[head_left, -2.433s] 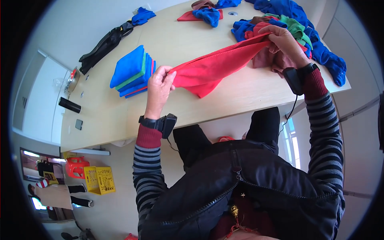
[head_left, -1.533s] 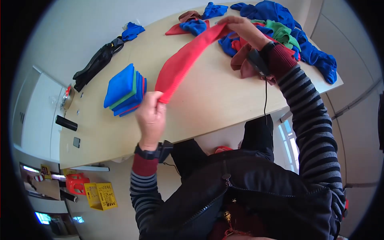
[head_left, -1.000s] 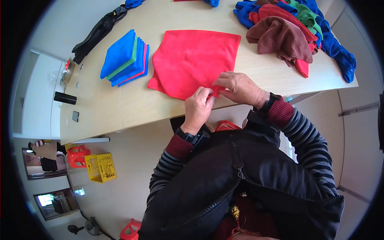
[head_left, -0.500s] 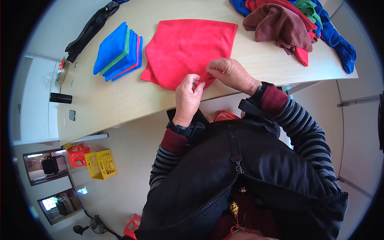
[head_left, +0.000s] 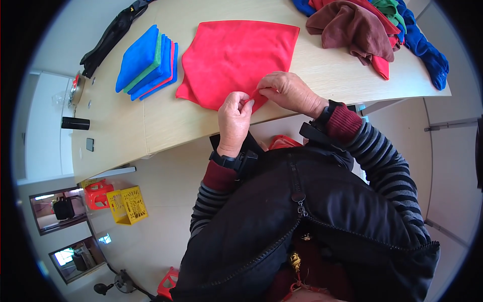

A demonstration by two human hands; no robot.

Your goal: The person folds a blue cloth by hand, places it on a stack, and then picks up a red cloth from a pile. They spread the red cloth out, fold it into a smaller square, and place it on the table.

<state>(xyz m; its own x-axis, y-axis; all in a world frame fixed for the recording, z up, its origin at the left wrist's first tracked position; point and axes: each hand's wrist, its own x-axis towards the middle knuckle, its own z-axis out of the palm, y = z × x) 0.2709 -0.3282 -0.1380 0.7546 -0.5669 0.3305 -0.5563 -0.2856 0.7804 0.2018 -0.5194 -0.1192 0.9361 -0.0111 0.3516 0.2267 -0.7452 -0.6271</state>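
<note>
My left hand [head_left: 234, 122] and right hand [head_left: 294, 93] pinch the near edge of a soft red cloth [head_left: 236, 56], spread right of the folded stack [head_left: 140, 56]. Farther right, I have bare desk [head_left: 318, 70] before the crumpled brown cloth [head_left: 349, 29].

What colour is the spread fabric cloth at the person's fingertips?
The spread fabric cloth is red, best seen in head view.

Pale wood table [head_left: 186, 123], kinda loaded: red cloth [head_left: 239, 58] spread mostly flat, neat stack of folded cloths [head_left: 138, 58] to its left, crumpled cloth pile [head_left: 349, 30] on the right, black cylinder [head_left: 75, 123] and phone [head_left: 90, 145] way left.
</note>
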